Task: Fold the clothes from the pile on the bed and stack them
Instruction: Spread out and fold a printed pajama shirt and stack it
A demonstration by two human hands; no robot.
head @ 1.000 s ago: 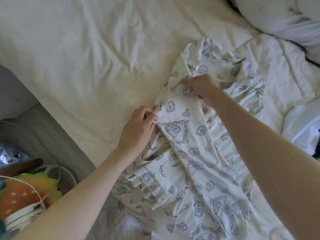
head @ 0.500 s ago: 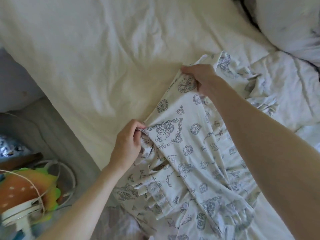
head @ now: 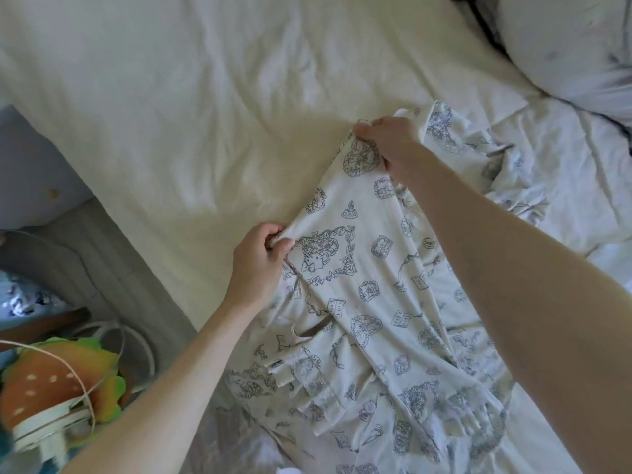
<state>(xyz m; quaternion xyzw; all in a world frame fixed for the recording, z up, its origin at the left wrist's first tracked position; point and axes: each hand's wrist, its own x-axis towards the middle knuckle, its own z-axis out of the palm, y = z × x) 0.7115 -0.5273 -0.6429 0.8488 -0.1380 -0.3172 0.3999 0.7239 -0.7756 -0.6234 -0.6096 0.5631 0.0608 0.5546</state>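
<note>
A cream garment with a blue-grey drawn print lies stretched across the near right part of the bed, its ruffled hem bunched toward me. My left hand pinches the garment's left edge near the mattress side. My right hand grips the garment's far edge, holding it taut and slightly lifted. More of the printed cloth is crumpled behind my right hand. My forearms cover part of the fabric.
The cream bedsheet stretches left and far. A white pillow sits at the far right, with rumpled white bedding below it. On the floor at left sit an orange and green plush toy, a cord and a round white frame.
Both hands have pulled the garment's edge outward and straighter. My right hand moved farther up the bed, my left hand shifted slightly toward the mattress edge, and the view tilted.
</note>
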